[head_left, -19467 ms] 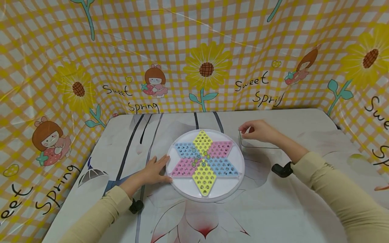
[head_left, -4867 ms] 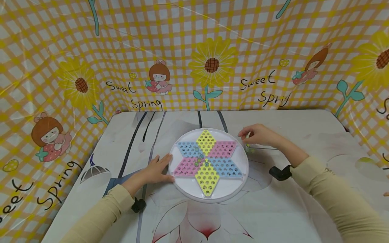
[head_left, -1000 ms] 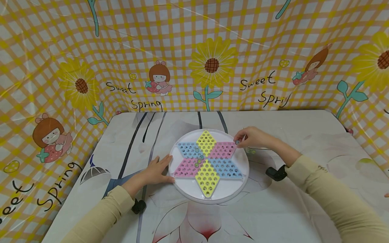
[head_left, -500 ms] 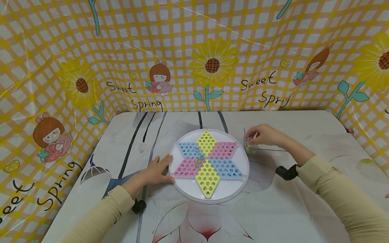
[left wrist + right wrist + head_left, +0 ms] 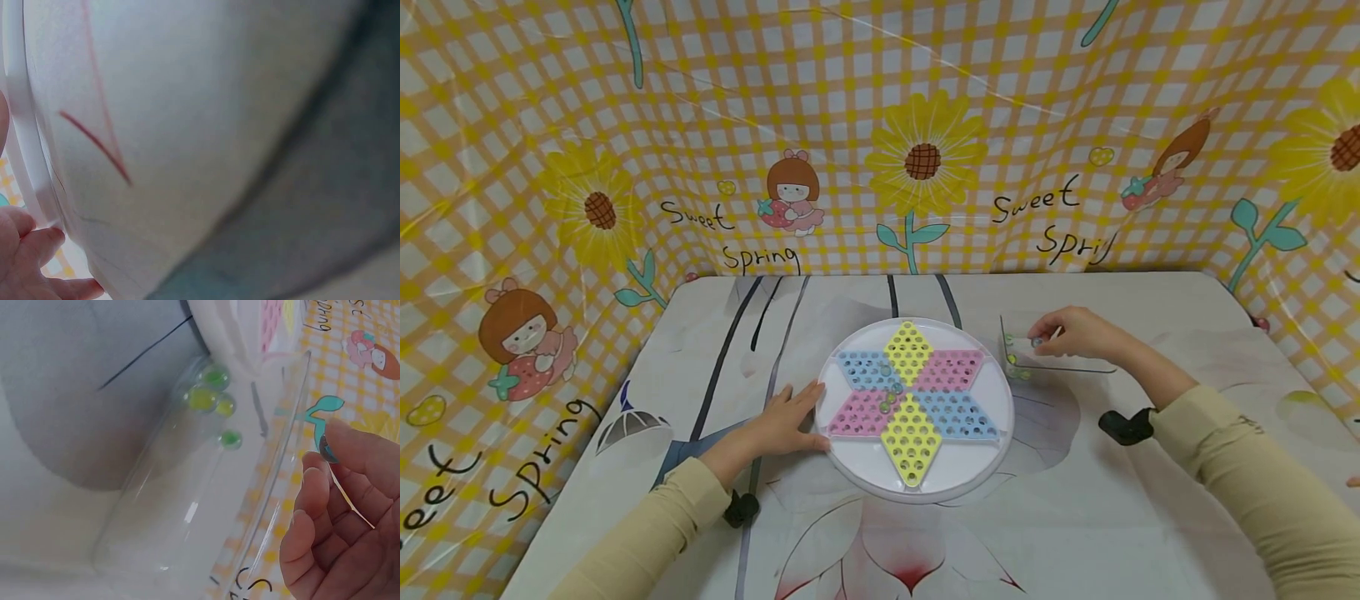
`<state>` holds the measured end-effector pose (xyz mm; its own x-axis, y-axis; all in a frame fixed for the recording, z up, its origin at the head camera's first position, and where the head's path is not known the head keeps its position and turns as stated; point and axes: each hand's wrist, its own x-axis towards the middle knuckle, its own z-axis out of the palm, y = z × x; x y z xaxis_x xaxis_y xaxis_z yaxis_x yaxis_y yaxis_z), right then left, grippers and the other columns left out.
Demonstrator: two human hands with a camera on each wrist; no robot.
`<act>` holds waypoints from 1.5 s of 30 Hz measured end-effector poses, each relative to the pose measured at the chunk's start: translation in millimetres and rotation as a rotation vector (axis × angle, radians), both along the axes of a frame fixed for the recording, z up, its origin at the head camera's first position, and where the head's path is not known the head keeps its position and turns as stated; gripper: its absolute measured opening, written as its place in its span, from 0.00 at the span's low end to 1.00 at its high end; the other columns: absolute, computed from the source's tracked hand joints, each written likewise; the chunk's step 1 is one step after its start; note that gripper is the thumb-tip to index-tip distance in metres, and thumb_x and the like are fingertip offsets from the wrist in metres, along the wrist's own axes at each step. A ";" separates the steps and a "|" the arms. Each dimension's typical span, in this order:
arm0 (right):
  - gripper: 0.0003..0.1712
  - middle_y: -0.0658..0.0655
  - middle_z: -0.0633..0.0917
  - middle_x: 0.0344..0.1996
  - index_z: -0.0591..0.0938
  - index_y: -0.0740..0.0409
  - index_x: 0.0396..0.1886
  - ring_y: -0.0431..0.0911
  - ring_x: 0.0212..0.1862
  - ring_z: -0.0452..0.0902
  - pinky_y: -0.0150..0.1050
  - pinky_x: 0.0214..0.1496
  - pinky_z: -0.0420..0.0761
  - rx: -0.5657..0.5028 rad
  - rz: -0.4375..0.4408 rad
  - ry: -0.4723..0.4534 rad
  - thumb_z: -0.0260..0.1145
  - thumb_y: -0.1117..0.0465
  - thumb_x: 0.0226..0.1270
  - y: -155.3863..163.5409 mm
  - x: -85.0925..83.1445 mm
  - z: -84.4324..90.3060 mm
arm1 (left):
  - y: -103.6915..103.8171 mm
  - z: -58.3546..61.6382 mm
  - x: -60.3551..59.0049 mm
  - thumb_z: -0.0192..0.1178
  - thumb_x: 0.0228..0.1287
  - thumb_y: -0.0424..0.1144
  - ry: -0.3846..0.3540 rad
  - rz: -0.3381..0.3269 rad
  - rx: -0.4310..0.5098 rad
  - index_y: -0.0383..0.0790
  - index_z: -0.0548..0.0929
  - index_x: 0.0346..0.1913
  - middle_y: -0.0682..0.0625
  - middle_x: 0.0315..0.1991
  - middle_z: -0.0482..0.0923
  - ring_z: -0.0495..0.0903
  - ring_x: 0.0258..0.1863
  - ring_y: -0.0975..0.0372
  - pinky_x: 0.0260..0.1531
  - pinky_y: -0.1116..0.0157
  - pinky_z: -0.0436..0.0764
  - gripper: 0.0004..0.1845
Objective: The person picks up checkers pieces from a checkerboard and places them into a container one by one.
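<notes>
Right hand (image 5: pixel 1075 333): fingers (image 5: pixel 325 487) pinch a small bluish glass marble (image 5: pixel 327 450) over the clear plastic box (image 5: pixel 1017 354).
Left hand (image 5: pixel 782 421): fingers flat, bracing the round white checkers board (image 5: pixel 925 479) at 9 o'clock.
Risk: the marble may slip, bounce off the box rim and roll across the desk (image 5: pixel 1075 517).

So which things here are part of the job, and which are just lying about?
In the job:
- right hand pinching a marble
- clear box with green marbles
- star board, marbles on it
- left hand resting against the board's rim

Just there:
- printed tablecloth
- sunflower backdrop

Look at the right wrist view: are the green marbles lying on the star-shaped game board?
No, the green marbles lie inside the clear container, beside the board.
</notes>
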<state>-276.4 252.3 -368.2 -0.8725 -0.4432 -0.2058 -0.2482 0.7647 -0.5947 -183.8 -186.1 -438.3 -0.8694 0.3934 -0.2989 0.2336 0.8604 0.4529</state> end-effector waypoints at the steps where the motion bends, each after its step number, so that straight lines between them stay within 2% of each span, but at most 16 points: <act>1: 0.16 0.55 0.79 0.30 0.79 0.70 0.44 0.44 0.28 0.72 0.37 0.28 0.75 0.003 -0.001 -0.001 0.63 0.64 0.58 1.5 -0.3 -1.0 | 0.2 0.3 -0.1 0.63 0.53 0.55 -0.001 0.000 0.001 0.38 0.48 0.71 0.42 0.72 0.43 0.39 0.67 0.33 0.63 0.40 0.43 0.50; 14: 0.16 0.53 0.79 0.29 0.79 0.70 0.43 0.44 0.29 0.71 0.37 0.29 0.75 0.032 -0.019 -0.032 0.63 0.64 0.58 17.6 -5.4 -12.7 | 2.4 2.5 0.2 0.63 0.53 0.55 -0.002 -0.001 0.000 0.37 0.49 0.71 0.42 0.72 0.44 0.39 0.66 0.33 0.63 0.40 0.43 0.50; 22: 0.16 0.53 0.79 0.28 0.78 0.70 0.44 0.44 0.29 0.71 0.37 0.29 0.74 0.041 -0.038 0.003 0.63 0.63 0.59 14.8 -4.2 -8.5 | 2.6 4.1 0.8 0.63 0.53 0.55 0.001 -0.002 0.000 0.37 0.49 0.71 0.42 0.72 0.44 0.39 0.66 0.33 0.63 0.40 0.42 0.50; 26: 0.15 0.53 0.78 0.29 0.79 0.68 0.44 0.45 0.31 0.72 0.36 0.30 0.73 0.040 -0.030 0.032 0.63 0.62 0.59 1.8 -1.1 -1.4 | 2.5 3.8 0.4 0.63 0.53 0.55 0.001 -0.006 -0.003 0.37 0.48 0.71 0.42 0.72 0.44 0.39 0.66 0.33 0.64 0.40 0.42 0.50; 33: 0.12 0.52 0.78 0.28 0.80 0.66 0.41 0.46 0.33 0.73 0.35 0.32 0.74 -0.002 0.037 0.075 0.63 0.65 0.57 -34.2 3.1 4.2 | 1.1 2.4 -0.4 0.63 0.53 0.56 0.004 -0.008 -0.011 0.37 0.48 0.71 0.42 0.72 0.43 0.39 0.66 0.33 0.64 0.40 0.42 0.50; 38: 0.13 0.51 0.79 0.27 0.80 0.66 0.41 0.45 0.32 0.73 0.33 0.31 0.74 -0.019 0.086 0.065 0.64 0.65 0.56 -63.0 0.4 0.3 | 0.6 2.8 -0.1 0.63 0.53 0.56 0.003 -0.007 -0.010 0.37 0.48 0.71 0.41 0.72 0.44 0.39 0.66 0.32 0.64 0.40 0.43 0.51; 45: 0.12 0.50 0.79 0.27 0.81 0.66 0.41 0.45 0.32 0.73 0.33 0.31 0.73 -0.060 0.201 0.058 0.63 0.66 0.56 -101.1 -0.2 -7.9 | 0.9 4.5 0.6 0.63 0.53 0.55 0.001 -0.006 -0.009 0.37 0.48 0.71 0.41 0.72 0.43 0.39 0.66 0.32 0.63 0.40 0.42 0.50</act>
<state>-276.6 151.2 -376.1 -0.7751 -0.6192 -0.1260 -0.4270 0.6602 -0.6179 -183.2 -185.2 -433.8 -0.8671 0.3963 -0.3018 0.2394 0.8628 0.4453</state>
